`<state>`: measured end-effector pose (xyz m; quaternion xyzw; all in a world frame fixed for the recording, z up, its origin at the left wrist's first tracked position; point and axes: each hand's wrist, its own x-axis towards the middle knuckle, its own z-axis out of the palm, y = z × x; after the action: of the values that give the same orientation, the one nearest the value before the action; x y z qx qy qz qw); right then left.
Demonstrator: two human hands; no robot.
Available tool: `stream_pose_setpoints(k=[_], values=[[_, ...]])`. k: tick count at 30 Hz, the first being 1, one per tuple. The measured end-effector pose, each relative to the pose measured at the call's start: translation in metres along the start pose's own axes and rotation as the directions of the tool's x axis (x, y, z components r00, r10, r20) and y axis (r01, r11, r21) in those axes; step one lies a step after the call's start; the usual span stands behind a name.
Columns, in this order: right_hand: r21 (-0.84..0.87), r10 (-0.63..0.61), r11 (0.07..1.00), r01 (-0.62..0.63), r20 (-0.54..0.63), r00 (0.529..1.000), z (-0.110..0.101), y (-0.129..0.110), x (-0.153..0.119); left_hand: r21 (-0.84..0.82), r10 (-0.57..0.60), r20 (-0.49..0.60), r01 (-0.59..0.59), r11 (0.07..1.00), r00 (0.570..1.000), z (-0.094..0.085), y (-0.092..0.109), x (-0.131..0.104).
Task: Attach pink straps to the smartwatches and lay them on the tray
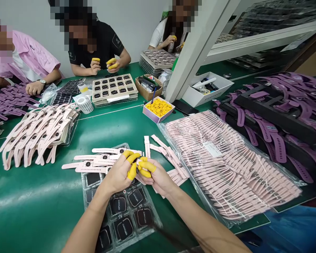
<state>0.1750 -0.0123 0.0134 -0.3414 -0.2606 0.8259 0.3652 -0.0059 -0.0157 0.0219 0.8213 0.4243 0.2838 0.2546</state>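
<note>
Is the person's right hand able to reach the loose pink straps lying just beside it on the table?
Probably yes: the right hand is next to the loose pink straps and nothing lies between them, but its fingers, together with the left hand, are pinching a small part now.

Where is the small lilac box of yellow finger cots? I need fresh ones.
In the head view, the small lilac box of yellow finger cots sits mid-table, beyond the clear bag of pink straps, beside the white post.

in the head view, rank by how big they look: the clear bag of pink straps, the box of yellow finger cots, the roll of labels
1. clear bag of pink straps, by far the largest.
2. box of yellow finger cots.
3. roll of labels, smallest, though the box and roll sit farther from the camera than the bag.
</note>
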Motion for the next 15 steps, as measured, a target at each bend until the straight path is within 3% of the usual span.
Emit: stream_pose_setpoints(k=[4, 7, 11, 13, 15], values=[[-0.021, 0.006, 1.0, -0.006, 0.005, 1.0, 0.001, 0.001, 0.001, 0.079, -0.031, 0.047, 0.027, 0.997, 0.998, -0.002, -0.001, 0.0], [-0.042, 0.013, 0.999, -0.012, 0.027, 1.0, 0.002, 0.0, 0.0, -0.024, -0.047, 0.035, 0.048, 0.999, 0.998, -0.003, 0.001, 0.0], [-0.153, -0.129, 0.978, 0.139, 0.074, 0.989, 0.0, -0.008, -0.005, -0.068, -0.068, 0.035, 0.07, 0.995, 0.997, -0.009, 0.016, 0.0], [-0.334, -0.266, 0.898, 0.286, 0.105, 0.958, -0.002, -0.013, -0.009, -0.006, -0.086, 0.045, 0.086, 0.996, 0.995, -0.02, 0.025, -0.003], [-0.575, -0.345, 0.727, 0.376, 0.168, 0.923, -0.005, -0.019, -0.013, 0.103, -0.122, 0.032, 0.118, 0.988, 0.992, -0.037, 0.031, -0.009]])
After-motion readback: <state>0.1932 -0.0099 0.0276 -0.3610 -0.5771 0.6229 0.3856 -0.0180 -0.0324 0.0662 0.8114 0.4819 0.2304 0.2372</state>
